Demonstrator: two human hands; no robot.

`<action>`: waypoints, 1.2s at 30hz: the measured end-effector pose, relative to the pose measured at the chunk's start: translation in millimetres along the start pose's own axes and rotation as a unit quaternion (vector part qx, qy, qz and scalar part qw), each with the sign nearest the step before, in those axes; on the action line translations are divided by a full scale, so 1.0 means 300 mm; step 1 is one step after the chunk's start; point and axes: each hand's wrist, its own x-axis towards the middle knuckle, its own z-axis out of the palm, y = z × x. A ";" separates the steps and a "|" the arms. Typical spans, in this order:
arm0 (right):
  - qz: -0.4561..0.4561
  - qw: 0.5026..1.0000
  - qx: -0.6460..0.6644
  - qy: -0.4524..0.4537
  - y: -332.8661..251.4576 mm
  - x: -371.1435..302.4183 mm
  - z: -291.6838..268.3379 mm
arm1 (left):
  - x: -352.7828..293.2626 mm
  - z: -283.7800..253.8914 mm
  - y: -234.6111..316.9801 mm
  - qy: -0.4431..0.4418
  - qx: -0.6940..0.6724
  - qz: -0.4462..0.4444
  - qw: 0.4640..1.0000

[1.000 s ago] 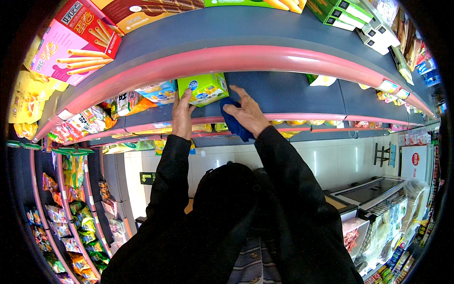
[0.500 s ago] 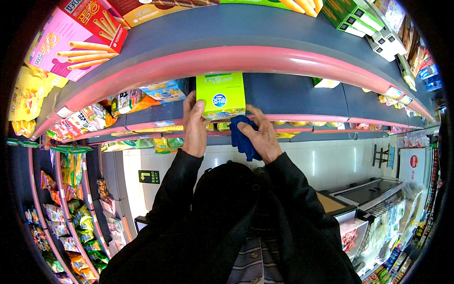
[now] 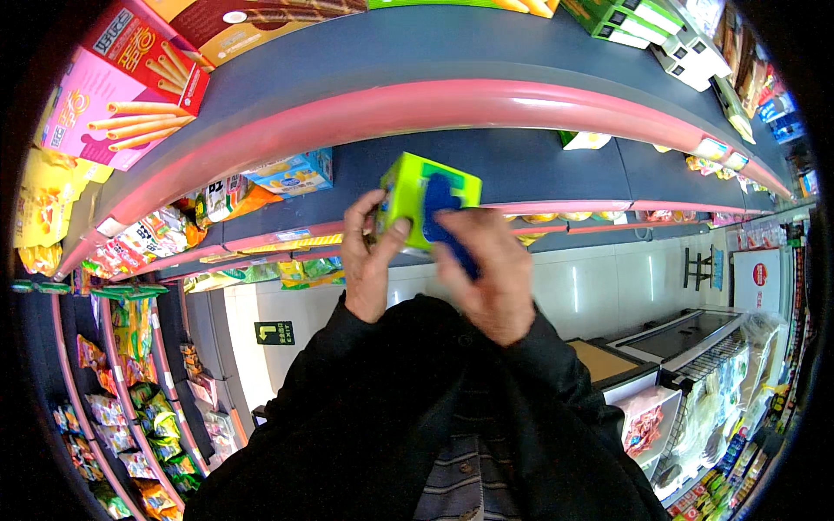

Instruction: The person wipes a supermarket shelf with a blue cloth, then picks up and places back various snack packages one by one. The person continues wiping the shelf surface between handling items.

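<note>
A yellow-green box is tilted in front of the middle shelf, held by my left hand with the thumb on its near side and the fingers around its left side. My right hand is smeared by motion. It grips a dark blue cloth that lies against the green face of the box and covers part of it. The tips of the right fingers are blurred.
A pink-edged upper shelf crosses above my hands, bearing red and pink snack boxes at left. Light blue boxes and bagged snacks stand on the shelf below. Behind me at right is a dark-topped cabinet.
The box has come off the shelf toward me and been turned, showing another face. My right hand has brought the cloth from below the box up onto that face.
</note>
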 end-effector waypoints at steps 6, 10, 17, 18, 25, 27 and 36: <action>0.049 0.989 -0.138 -0.021 0.136 0.106 -0.019 | -0.026 -0.025 -0.009 -0.096 -0.008 -0.001 0.995; 0.213 0.952 0.214 -0.048 0.217 0.164 -0.093 | -0.042 -0.047 -0.013 -0.097 -0.196 -0.129 0.967; 0.282 0.912 0.244 -0.171 0.318 -0.032 -0.046 | -0.043 -0.043 0.082 -0.135 -0.339 -0.232 0.902; 0.272 0.917 0.234 -0.175 0.362 -0.094 -0.031 | -0.041 -0.049 0.081 -0.133 -0.357 -0.234 0.894; 0.452 0.790 0.413 -0.019 0.261 -0.214 -0.077 | -0.012 -0.049 0.070 -0.106 -0.423 -0.245 0.866; 0.440 0.770 0.462 0.020 0.222 -0.203 -0.092 | -0.015 -0.033 0.069 -0.102 -0.400 -0.235 0.880; 0.418 0.813 0.405 -0.017 0.160 -0.179 -0.140 | -0.081 0.100 0.097 -0.087 -0.130 -0.011 0.988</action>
